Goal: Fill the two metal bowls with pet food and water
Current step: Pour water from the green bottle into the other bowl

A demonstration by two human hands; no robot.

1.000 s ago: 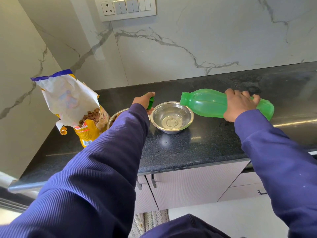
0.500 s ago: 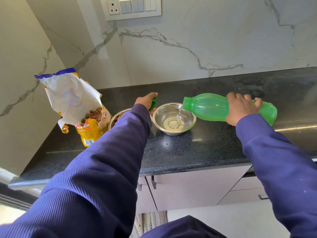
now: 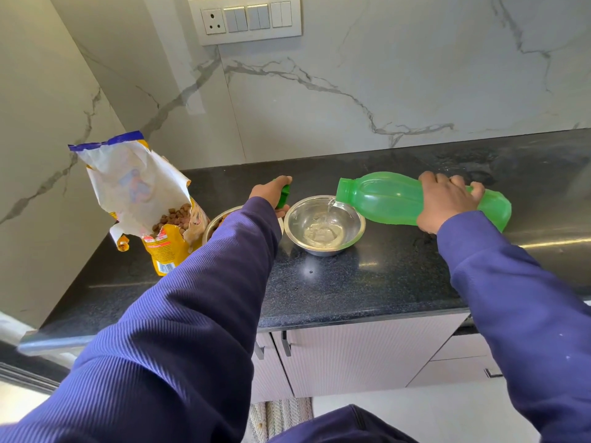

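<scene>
Bowls first: the metal water bowl [image 3: 324,224] is sitting just about dead centre of the frame on the black countertop [image 3: 367,282], and a thin stream of water is running into it, with a shallow pool already showing at the bottom. The second metal bowl [image 3: 215,222] is right beside it on the left, mostly hidden behind a purple sleeve [image 3: 198,302], so only a bit of rim is peeking out with some brown kibble in it.

The right hand [image 3: 446,204], right of centre, is wrapping around the green bottle [image 3: 383,196], tipping it almost flat with its open mouth hanging over the water bowl's right rim. The left hand [image 3: 271,193], just left of the water bowl, is closing around a small green cap [image 3: 284,196], I think the bottle's.

Over at the left of the frame an opened pet food bag [image 3: 144,193] is standing upright on the counter, kibble showing through the torn top, just beside the hidden bowl. A switch panel [image 3: 244,19] is sitting on the marble wall at the upper middle.
</scene>
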